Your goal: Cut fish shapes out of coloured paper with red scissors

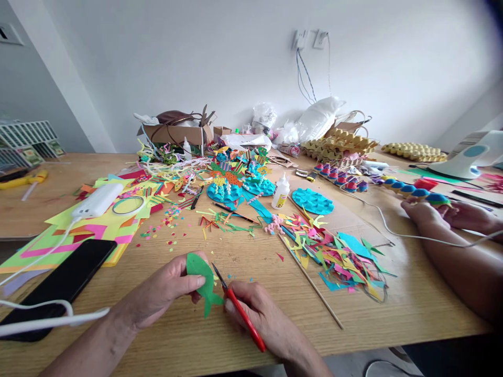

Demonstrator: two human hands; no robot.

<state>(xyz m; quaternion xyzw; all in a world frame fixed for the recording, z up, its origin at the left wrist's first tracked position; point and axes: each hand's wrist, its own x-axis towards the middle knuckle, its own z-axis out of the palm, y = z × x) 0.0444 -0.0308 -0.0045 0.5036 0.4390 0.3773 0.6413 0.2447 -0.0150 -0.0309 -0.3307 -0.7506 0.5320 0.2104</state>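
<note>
My left hand pinches a green paper fish cutout between thumb and fingers, above the front of the wooden table. The cutout has a rounded body with a forked tail at its lower right. In my right hand is a pair of scissors with red handles, the dark blades pointing up and left. The blade tips lie just right of the cutout, apart from its upper body. My right fingers are close to the tail; whether they touch it I cannot tell.
Colourful paper scraps and a wooden stick lie to the right. A glue bottle stands mid-table near blue egg-carton pieces. A black phone lies left. Another person's hands hold a painted egg-carton strip at right.
</note>
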